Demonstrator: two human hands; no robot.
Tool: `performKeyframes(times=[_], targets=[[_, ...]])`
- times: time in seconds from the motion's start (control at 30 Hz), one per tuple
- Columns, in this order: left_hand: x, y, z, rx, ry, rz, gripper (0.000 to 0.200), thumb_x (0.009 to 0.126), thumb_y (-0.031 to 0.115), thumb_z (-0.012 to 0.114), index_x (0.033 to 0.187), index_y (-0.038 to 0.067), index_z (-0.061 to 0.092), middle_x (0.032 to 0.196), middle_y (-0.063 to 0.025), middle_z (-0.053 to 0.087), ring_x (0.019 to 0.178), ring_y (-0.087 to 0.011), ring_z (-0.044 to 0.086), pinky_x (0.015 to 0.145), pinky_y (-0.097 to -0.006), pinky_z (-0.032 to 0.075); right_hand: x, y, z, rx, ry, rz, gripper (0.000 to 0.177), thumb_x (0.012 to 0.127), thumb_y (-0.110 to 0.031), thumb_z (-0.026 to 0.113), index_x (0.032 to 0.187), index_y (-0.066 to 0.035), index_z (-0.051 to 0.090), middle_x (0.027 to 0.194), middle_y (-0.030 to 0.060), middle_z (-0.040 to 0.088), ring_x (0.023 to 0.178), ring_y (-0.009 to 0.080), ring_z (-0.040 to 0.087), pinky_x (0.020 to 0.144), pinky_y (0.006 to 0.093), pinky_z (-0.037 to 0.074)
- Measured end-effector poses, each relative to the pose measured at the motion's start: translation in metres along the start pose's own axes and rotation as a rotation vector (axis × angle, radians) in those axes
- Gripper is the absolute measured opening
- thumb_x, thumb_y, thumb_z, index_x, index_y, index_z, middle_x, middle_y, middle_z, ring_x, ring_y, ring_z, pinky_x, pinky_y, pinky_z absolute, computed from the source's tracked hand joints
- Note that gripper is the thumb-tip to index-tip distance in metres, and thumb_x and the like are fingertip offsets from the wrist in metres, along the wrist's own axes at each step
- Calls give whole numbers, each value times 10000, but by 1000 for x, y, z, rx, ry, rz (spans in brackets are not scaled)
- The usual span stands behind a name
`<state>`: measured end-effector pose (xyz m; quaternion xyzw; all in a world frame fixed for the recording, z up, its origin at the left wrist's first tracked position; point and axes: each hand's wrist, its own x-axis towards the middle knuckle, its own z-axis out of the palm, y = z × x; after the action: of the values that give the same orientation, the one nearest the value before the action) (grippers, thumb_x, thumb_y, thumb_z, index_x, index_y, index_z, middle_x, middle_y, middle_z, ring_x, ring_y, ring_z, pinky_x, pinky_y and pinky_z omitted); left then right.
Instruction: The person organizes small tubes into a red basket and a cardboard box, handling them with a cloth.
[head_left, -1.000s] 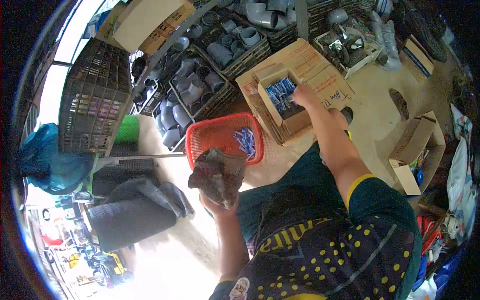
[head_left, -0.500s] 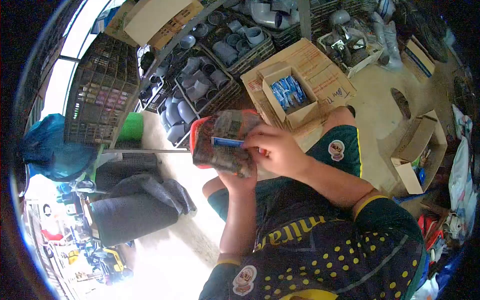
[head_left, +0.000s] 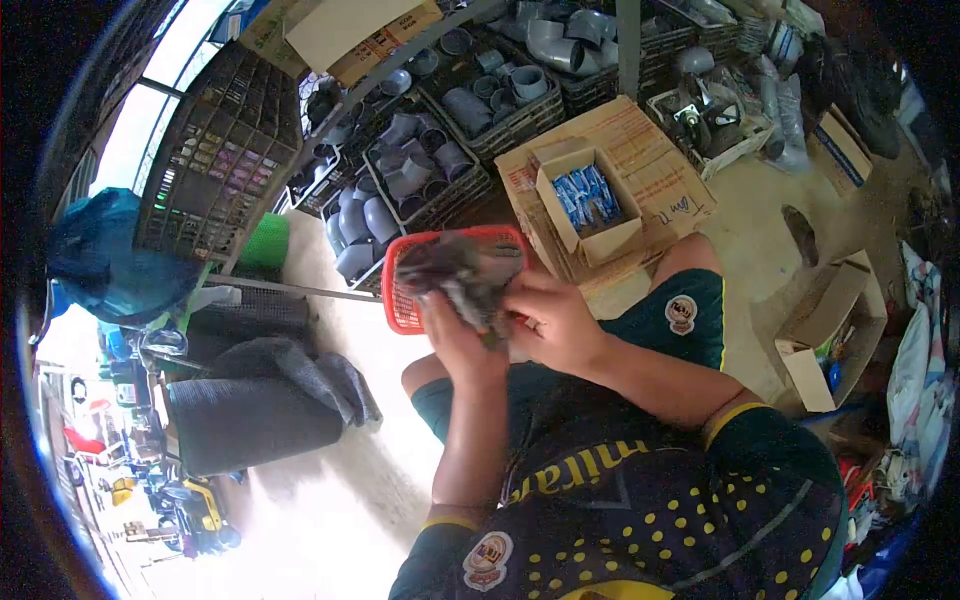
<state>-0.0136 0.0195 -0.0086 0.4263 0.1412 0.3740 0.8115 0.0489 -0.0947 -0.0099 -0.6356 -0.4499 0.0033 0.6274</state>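
Both of my hands are up over my lap, in front of a red plastic basket (head_left: 402,312). A dark, mottled, cloth-like item (head_left: 455,275), blurred by motion, is held between them and partly covers the basket. My left hand (head_left: 465,348) grips it from below, thumb against its near side. Fingers of my right hand (head_left: 552,315) are closed at its right edge; whether they pinch anything else is hidden. An opened carton (head_left: 610,242) of blue-and-white packets (head_left: 582,196) stands beyond my right hand.
Under the carton lies a large flattened cardboard box (head_left: 670,165). Crates of grey pipe fittings (head_left: 405,170) stand ahead. To the right is another opened box (head_left: 815,345); on the left lies a roll of dark mesh (head_left: 255,425).
The mottled item was spread flatter with a blue strip on top at my right fingertips; now it is bunched and the strip is out of sight. More of the red basket shows.
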Motion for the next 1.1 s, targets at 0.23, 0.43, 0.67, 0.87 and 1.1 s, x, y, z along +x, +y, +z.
performKeyframes(times=[0.23, 0.43, 0.67, 0.87, 1.1], targets=[[-7, 4, -1, -98, 150, -120, 380, 1057, 306, 315, 1283, 39, 464, 1188, -113, 576, 1061, -224, 587, 893, -367, 508, 14, -3, 7, -79, -112, 66, 220, 755, -104, 695, 969, -58, 675, 963, 126, 609, 942, 346, 601, 853, 457, 477], [-6, 22, -15, 59, 313, -104, 377, 1057, 276, 313, 1345, 51, 404, 1231, -142, 560, 1113, -271, 580, 923, -386, 515, 27, -7, -10, -181, -195, -232, 149, 773, -153, 717, 890, -64, 693, 905, 80, 622, 892, 304, 610, 808, 415, 493], [-16, 1, -49, 835, -213, 5, 422, 1012, 149, 371, 1405, -6, 367, 1308, -159, 524, 1166, -257, 545, 1010, -353, 432, 57, -1, -30, 115, -275, -12, 118, 792, -56, 750, 899, -22, 715, 811, 65, 603, 720, 215, 590, 640, 325, 475], [-20, 13, -35, 552, -329, -170, 374, 925, -46, 363, 1263, -50, 524, 1158, -126, 610, 1111, -212, 561, 984, -335, 421, 59, 5, -45, 130, -368, 64, 165, 819, -71, 732, 963, -9, 679, 877, 75, 658, 803, 166, 642, 689, 296, 504], [-15, 11, -59, 762, -337, -72, 337, 1018, 142, 355, 1241, -34, 536, 1119, -122, 624, 1037, -207, 589, 921, -336, 456, 41, 14, -31, 67, -413, 162, 147, 825, -98, 737, 912, -10, 659, 826, 71, 676, 721, 125, 637, 661, 291, 505]])
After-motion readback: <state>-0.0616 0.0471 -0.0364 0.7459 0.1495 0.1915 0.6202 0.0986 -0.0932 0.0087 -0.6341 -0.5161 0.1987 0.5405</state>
